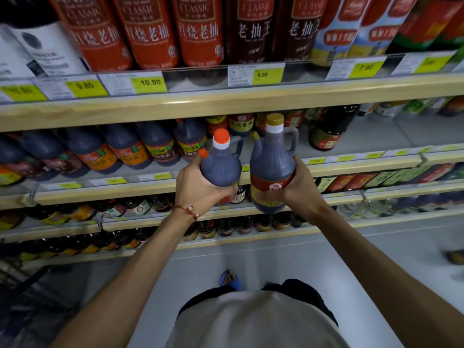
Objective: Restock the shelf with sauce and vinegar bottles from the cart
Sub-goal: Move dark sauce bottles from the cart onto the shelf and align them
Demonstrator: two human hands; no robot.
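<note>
My left hand (198,189) grips a dark sauce jug with an orange cap (221,164) round its lower body. My right hand (302,187) grips a larger dark jug with a gold cap and a red-and-yellow label (272,172). Both jugs are upright, side by side, held in front of the second shelf (364,136). On that shelf a row of similar dark jugs (140,146) stands to the left, and white bare shelf floor shows to the right of my jugs.
The top shelf (226,101) holds tall red and dark soy sauce bottles (150,31) above yellow price tags. A dark round bottle (329,131) stands on the second shelf at right. Lower shelves carry small bottles. A dark cart frame (27,280) shows at lower left.
</note>
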